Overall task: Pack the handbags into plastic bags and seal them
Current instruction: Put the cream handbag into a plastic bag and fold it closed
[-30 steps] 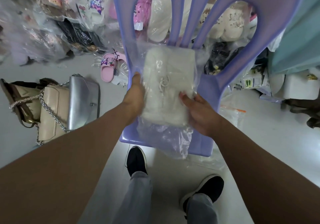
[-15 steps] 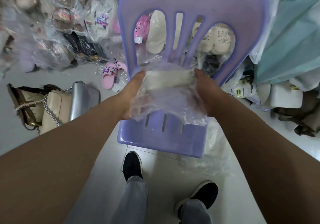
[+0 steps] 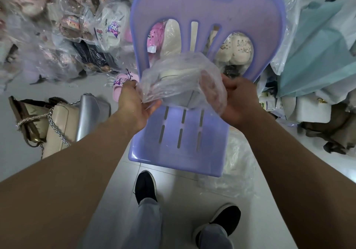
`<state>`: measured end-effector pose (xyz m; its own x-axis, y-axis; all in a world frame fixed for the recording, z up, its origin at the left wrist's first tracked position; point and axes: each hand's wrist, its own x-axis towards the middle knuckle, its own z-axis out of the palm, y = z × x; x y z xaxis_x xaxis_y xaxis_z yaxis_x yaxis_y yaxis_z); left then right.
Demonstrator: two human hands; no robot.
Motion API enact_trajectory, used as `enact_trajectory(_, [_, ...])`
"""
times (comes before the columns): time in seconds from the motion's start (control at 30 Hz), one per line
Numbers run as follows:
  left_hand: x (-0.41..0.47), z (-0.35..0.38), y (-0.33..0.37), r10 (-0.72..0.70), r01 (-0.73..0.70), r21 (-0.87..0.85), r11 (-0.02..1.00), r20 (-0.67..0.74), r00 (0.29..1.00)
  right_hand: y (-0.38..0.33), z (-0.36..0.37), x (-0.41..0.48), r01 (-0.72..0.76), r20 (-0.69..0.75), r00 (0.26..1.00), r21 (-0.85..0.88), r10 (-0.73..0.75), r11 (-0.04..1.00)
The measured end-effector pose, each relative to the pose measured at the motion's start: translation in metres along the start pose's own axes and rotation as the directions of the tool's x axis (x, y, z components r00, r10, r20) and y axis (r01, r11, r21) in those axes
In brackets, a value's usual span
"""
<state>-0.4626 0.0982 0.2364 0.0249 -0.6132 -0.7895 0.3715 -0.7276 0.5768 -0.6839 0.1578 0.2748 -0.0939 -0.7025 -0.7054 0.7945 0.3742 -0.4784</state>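
A white fluffy handbag (image 3: 173, 73) sits inside a clear plastic bag (image 3: 179, 86), held up above the seat of a purple plastic chair (image 3: 183, 137). My left hand (image 3: 133, 102) grips the bag's loose open end on the left, and my right hand (image 3: 237, 100) grips it on the right, fingers curled into the crumpled film. The handbag is mostly veiled by the plastic. On the floor at the left lie a silver handbag (image 3: 92, 117), a beige chain-strap handbag (image 3: 59, 127) and an olive one (image 3: 28, 117).
Bagged slippers and soft toys (image 3: 77, 36) are heaped at the back left. A pink slipper (image 3: 123, 83) lies beside the chair. Teal plastic sheeting (image 3: 317, 46) and white handbags (image 3: 312, 110) fill the right. Spare plastic bags (image 3: 237, 167) lie under the chair's right side. My feet stand below.
The bagged handbag went from lying flat on the chair seat to being lifted and tipped away. Both hands shifted from its sides to gripping the bag's loose open end.
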Motion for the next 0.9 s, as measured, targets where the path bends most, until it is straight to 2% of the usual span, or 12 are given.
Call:
enact_trajectory(0.07, [0.001, 0.002, -0.004, 0.088, -0.088, 0.008, 0.996, -0.042, 0.995, 0.003, -0.003, 0.0, 0.007, 0.079, 0.997, -0.108, 0.002, 0.994])
enact_trajectory(0.17, [-0.001, 0.006, -0.007, 0.179, -0.179, -0.003, 0.984, -0.064, 0.982, 0.009, -0.006, 0.005, 0.146, 0.082, 0.988, -0.3, -0.127, 0.943])
enact_trajectory(0.27, [0.001, 0.01, -0.013, 0.213, -0.213, -0.018, 0.977, 0.022, 0.977, 0.009, 0.002, 0.005, 0.194, -0.016, 0.976, -0.385, -0.216, 0.902])
enact_trajectory(0.33, [0.001, 0.01, -0.02, 0.281, -0.289, 0.123, 0.949, 0.073, 0.957, 0.008, 0.01, 0.005, 0.155, -0.122, 0.964, -0.47, -0.237, 0.869])
enact_trajectory(0.4, [-0.003, 0.01, -0.025, 0.381, -0.412, 0.293, 0.863, 0.158, 0.911, 0.008, 0.014, 0.007, 0.121, -0.189, 0.944, -0.564, -0.27, 0.817])
enact_trajectory(0.5, [-0.009, 0.01, -0.03, 0.506, -0.582, 0.445, 0.68, 0.289, 0.813, 0.007, 0.02, 0.003, 0.136, -0.211, 0.901, -0.694, -0.38, 0.707])
enact_trajectory(0.53, [-0.009, 0.01, -0.033, 0.534, -0.595, 0.522, 0.611, 0.283, 0.797, 0.007, 0.021, 0.001, 0.145, -0.204, 0.883, -0.739, -0.424, 0.658])
enact_trajectory(0.6, [-0.01, 0.012, -0.034, 0.57, -0.519, 0.7, 0.491, 0.193, 0.799, 0.008, 0.021, 0.001, 0.19, -0.171, 0.837, -0.799, -0.519, 0.57])
enact_trajectory(0.63, [-0.012, 0.014, -0.035, 0.592, -0.471, 0.746, 0.471, 0.129, 0.796, 0.01, 0.021, 0.002, 0.23, -0.132, 0.821, -0.814, -0.555, 0.533])
enact_trajectory(0.7, [-0.016, 0.02, -0.031, 0.632, -0.45, 0.741, 0.498, 0.046, 0.774, 0.013, 0.02, 0.004, 0.284, -0.06, 0.805, -0.835, -0.591, 0.472])
enact_trajectory(0.8, [-0.021, 0.031, -0.017, 0.671, -0.502, 0.653, 0.568, -0.015, 0.741, 0.014, 0.022, 0.003, 0.316, 0.007, 0.838, -0.822, -0.545, 0.474])
enact_trajectory(0.9, [-0.023, 0.044, 0.0, 0.672, -0.578, 0.46, 0.674, -0.056, 0.739, 0.015, 0.032, 0.003, 0.395, 0.039, 0.873, -0.643, -0.486, 0.657])
